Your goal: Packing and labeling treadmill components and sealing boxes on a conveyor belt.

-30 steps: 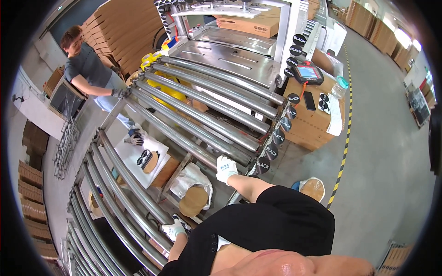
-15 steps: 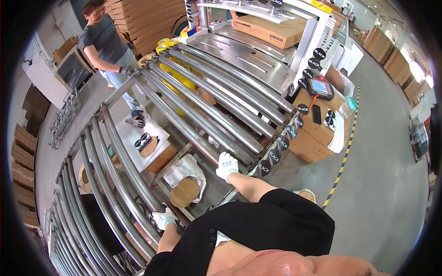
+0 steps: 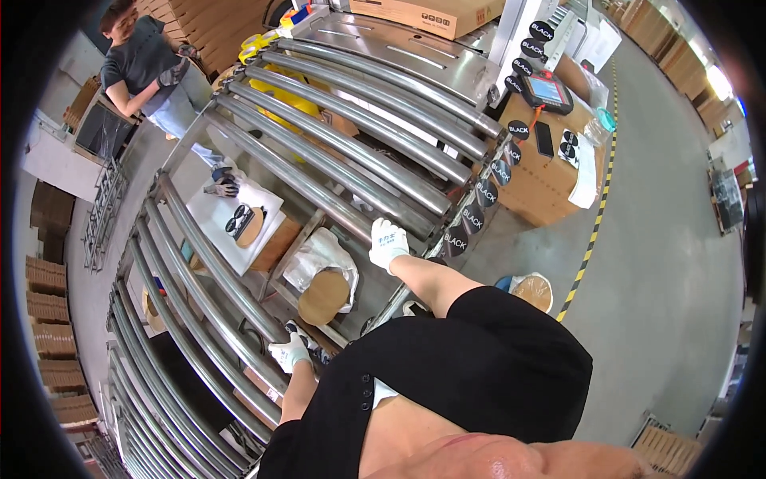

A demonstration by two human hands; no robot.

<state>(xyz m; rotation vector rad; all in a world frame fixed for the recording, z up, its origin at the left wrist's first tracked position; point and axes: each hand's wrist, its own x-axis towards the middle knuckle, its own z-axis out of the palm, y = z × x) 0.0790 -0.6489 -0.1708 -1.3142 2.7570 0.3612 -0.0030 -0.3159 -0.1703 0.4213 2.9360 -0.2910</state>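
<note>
Both my hands wear white gloves and rest on the near side of a roller conveyor. My left hand curls over the end of a steel roller in the near-left section. Further right, my right hand has its fingers bent over the near end of another roller, beside an open gap between rollers. The undersides of my fingers are hidden. Below the gap lie a round brown disc and a crumpled white plastic bag.
A co-worker in dark gloves stands at the far left. A cardboard box sits on the metal machine table. To the right, a carton carries a handheld device with a screen and a phone. Round black stickers line the rail.
My view has shifted, moving the machine up in the picture. My hands stay on the rollers. The co-worker has raised a gloved hand from the conveyor's far edge and brought both hands together.
</note>
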